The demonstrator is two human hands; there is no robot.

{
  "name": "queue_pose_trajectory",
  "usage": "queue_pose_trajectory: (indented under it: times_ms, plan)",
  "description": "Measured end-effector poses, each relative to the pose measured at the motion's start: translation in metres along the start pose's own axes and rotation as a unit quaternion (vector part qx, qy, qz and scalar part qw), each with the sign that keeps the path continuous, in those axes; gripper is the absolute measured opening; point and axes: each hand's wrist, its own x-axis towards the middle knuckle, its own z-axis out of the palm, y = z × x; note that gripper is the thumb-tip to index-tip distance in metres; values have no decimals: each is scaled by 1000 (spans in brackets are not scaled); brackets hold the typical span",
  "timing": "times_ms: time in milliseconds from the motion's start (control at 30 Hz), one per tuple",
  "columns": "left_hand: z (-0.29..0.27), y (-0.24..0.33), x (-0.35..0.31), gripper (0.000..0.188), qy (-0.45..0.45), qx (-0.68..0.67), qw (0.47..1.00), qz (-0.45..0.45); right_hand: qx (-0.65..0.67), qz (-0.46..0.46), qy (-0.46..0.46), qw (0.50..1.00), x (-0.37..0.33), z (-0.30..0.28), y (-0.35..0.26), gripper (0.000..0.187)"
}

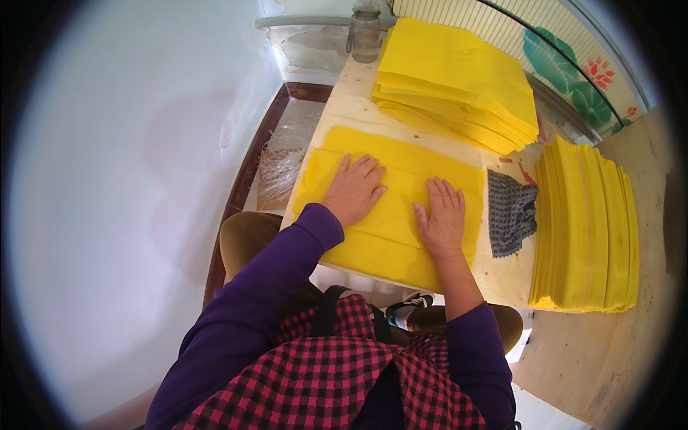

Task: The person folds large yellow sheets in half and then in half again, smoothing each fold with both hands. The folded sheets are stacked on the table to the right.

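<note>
A yellow fabric piece lies spread on the wooden table in front of me, with creases running across it and what looks like another layer at its far edge. My left hand rests palm down on its left part, fingers stretched out and pointing away from me. On its right part my right hand also lies flat, thumb apart from the fingers. Neither hand grips anything. Just right of the fabric is a crumpled dark grey textured cloth.
A stack of flat yellow sheets lies at the far side of the table. Folded yellow pieces are packed together at the right. A clear bottle stands at the far left corner. A white wall rises on the left.
</note>
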Motion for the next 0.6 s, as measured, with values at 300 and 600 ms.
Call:
queue_pose_trajectory:
  times_ms: [300,600]
  plan:
    - [-2,1,-1,43,-19,-25,999,0,9,17,-30,999,1,-4,-3,55]
    - [-4,-7,-5,56,-49,-29,998,19,-30,38,-131,990,1,-3,2,64]
